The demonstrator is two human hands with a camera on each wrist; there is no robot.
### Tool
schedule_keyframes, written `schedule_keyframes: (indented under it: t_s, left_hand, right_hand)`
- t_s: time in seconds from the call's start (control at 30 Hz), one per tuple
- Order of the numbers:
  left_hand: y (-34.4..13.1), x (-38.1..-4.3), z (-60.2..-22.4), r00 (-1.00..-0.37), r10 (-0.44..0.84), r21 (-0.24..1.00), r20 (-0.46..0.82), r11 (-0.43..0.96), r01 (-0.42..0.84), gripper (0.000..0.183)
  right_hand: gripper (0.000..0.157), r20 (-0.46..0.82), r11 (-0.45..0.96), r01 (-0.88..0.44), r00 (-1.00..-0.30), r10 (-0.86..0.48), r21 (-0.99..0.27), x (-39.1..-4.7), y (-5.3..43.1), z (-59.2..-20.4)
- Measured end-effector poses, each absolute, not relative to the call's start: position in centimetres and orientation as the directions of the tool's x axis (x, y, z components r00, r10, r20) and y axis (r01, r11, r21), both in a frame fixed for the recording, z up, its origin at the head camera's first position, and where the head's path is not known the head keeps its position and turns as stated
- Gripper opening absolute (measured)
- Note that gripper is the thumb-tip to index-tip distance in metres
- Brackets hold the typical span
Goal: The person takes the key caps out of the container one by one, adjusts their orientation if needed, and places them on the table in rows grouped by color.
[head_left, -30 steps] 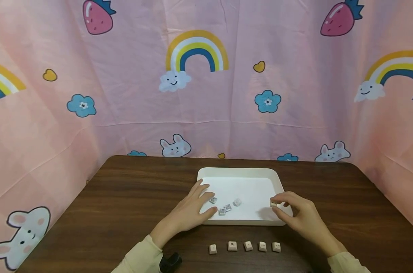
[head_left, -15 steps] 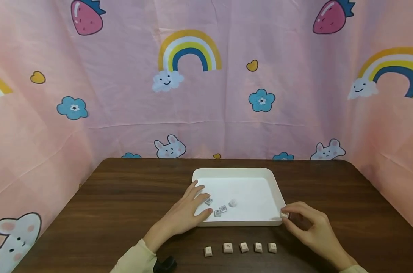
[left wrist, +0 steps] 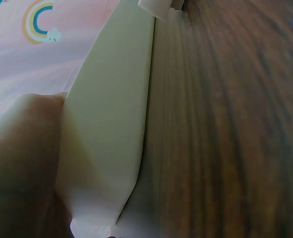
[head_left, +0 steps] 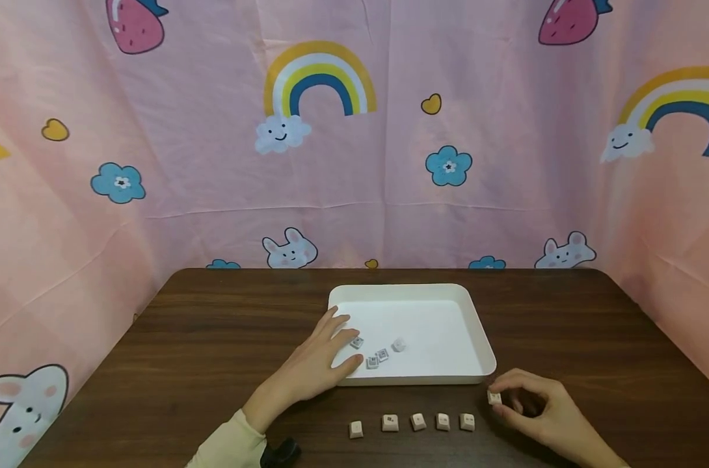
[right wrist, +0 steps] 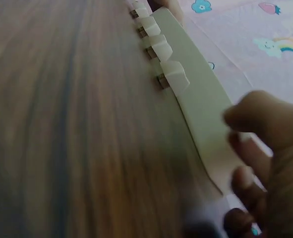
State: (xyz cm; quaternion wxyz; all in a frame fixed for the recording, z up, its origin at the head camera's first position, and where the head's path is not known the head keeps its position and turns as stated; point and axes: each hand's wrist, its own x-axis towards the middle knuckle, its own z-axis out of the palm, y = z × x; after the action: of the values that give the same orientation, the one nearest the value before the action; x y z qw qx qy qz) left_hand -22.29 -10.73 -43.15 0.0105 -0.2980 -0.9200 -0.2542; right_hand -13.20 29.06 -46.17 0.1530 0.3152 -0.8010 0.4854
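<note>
My right hand [head_left: 542, 409] pinches a small white keycap [head_left: 494, 397] between thumb and fingers, just off the tray's front right corner. The white tray [head_left: 413, 381] lies on the table with several small pieces [head_left: 373, 362] inside, near its left side. My left hand [head_left: 313, 364] rests at the tray's front left corner, fingers spread over the rim. In front of the tray, several white keycaps [head_left: 417, 422] stand in a row. A nearby row keycap [right wrist: 176, 78] shows a dark part beneath it in the right wrist view, where the held one is hidden.
The dark wooden table [head_left: 226, 318] reaches back to a pink patterned curtain [head_left: 354, 175]. A black strap piece [head_left: 281, 452] sits at the left wrist, by a pale sleeve [head_left: 231, 445]. In the left wrist view, the tray's side wall [left wrist: 106, 114] stands close by.
My right hand has carried the keycap from over the tray's right side, past the front right corner, to the table in front. The left hand has stayed at the tray.
</note>
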Motion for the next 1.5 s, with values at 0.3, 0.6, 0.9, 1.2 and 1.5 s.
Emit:
schedule_keyframes:
  t_s: [0.3, 0.6, 0.9, 1.2, 1.5]
  left_hand:
    - [-10.82, -22.49, -42.7, -0.821, 0.538, 0.449, 0.193, 0.696, 0.561, 0.053]
    - [-10.65, -22.5, -42.88, -0.824, 0.537, 0.457, 0.18, 0.696, 0.553, 0.053]
    - [-10.53, -22.37, -42.83, -0.829, 0.532, 0.461, 0.173, 0.7, 0.546, 0.053]
    - [-10.59, -22.43, -43.04, -0.822, 0.54, 0.456, 0.182, 0.694, 0.557, 0.051]
    - [-10.65, -22.45, -43.14, -0.791, 0.578, 0.415, 0.202, 0.68, 0.604, 0.042]
  right_hand:
    - [0.031, 0.398, 0.331, -0.603, -0.761, -0.512, -0.726, -13.56, 29.53, -45.66]
    - [0.031, 0.346, 0.336, -0.586, -0.754, -0.558, -0.737, -13.51, 29.71, -45.7]
    - [0.033, 0.381, 0.335, -0.598, -0.76, -0.527, -0.729, -13.35, 29.57, -45.78]
    - [0.031, 0.342, 0.37, -0.563, -0.787, -0.514, -0.739, -13.22, 29.53, -45.96]
    - [0.035, 0.354, 0.344, -0.576, -0.772, -0.528, -0.742, -13.29, 29.59, -46.19]
